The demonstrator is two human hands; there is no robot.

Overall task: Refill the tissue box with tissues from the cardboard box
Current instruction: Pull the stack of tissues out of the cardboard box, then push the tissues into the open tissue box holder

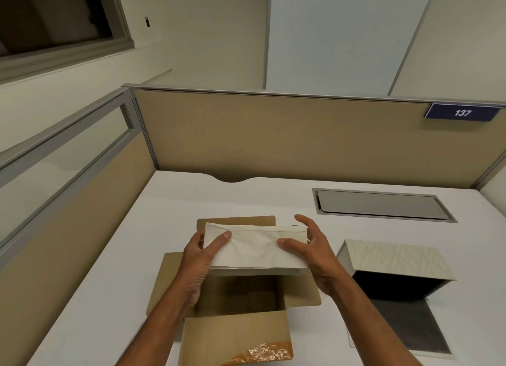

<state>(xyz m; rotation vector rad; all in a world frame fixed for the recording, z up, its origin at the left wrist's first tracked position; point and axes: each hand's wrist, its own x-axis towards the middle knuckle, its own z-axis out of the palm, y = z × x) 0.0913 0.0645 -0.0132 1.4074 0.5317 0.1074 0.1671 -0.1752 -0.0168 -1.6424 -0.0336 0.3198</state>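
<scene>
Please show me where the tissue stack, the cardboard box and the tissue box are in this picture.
tissue stack [254, 248]: head view, on the middle of its top sheet.
cardboard box [235, 335]: head view, on the near flap.
tissue box [394, 256]: head view, on its patterned side.

Both forearms are bare to the frame's bottom edge, no sleeves showing; the left hand and right hand are ungloved.

Dim, soft overhead light; slightly blurry, with wide-angle bending at edges.
</scene>
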